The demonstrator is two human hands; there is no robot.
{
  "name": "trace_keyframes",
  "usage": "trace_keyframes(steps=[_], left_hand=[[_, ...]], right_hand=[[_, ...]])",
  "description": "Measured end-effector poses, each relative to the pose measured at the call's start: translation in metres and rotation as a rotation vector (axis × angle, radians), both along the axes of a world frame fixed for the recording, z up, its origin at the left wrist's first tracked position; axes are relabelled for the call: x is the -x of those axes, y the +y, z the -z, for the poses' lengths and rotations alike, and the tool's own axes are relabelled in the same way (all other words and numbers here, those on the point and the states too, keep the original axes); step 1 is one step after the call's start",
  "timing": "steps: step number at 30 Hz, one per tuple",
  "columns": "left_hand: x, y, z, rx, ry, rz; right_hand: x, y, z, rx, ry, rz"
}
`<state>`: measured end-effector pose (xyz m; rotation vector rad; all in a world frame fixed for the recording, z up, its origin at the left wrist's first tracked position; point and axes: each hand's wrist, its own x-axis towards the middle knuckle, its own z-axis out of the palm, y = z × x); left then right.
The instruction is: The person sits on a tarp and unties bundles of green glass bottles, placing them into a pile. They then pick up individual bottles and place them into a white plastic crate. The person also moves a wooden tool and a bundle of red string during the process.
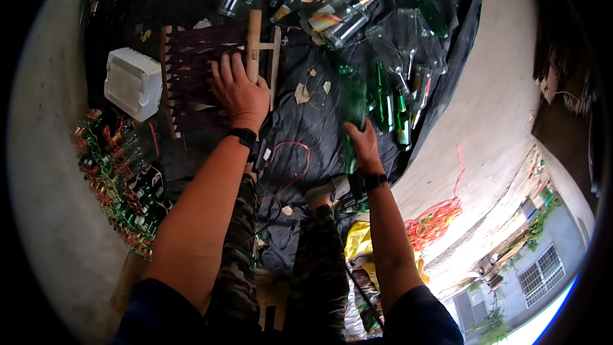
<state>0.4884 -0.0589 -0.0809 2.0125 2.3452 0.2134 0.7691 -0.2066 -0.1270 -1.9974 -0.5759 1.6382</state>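
Note:
My left hand (242, 93) rests on a low wooden stool (254, 45) with a dark purple woven strap seat. Its fingers are spread over the straps, and the thumb lies across the round wooden rail. Gripped in my right hand (366, 146) is a green glass bottle (353, 100), blurred by motion, above the black ground sheet (306, 120). More green bottles (383, 100) lie just right of it. Clear glass bottles (335, 9) are heaped beyond the stool and to its right, some bearing labels.
A white foam box (133, 84) stands left of the stool. Bundled bottles (124, 177) tied with coloured string are at the lower left. Red plastic string (433, 223) lies tangled at the right beside a yellow bag (359, 239). A black cable (273, 215) hangs between my arms.

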Motion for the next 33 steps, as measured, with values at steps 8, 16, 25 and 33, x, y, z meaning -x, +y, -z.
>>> trace_keyframes(steps=[8,16,25,33], left_hand=[[0.004,0.003,-0.004,0.059,-0.084,-0.014],[0.009,0.007,-0.008,0.146,-0.179,-0.059],[0.010,0.007,-0.009,0.173,-0.231,-0.067],[-0.006,0.012,-0.012,0.160,-0.229,-0.022]], right_hand=[[0.072,0.242,-0.020,-0.130,0.355,-0.203],[0.134,0.356,0.021,-0.378,0.443,-0.104],[0.123,0.402,0.107,-0.630,0.345,-0.264],[0.088,0.343,0.164,-0.972,-0.161,-0.249]])
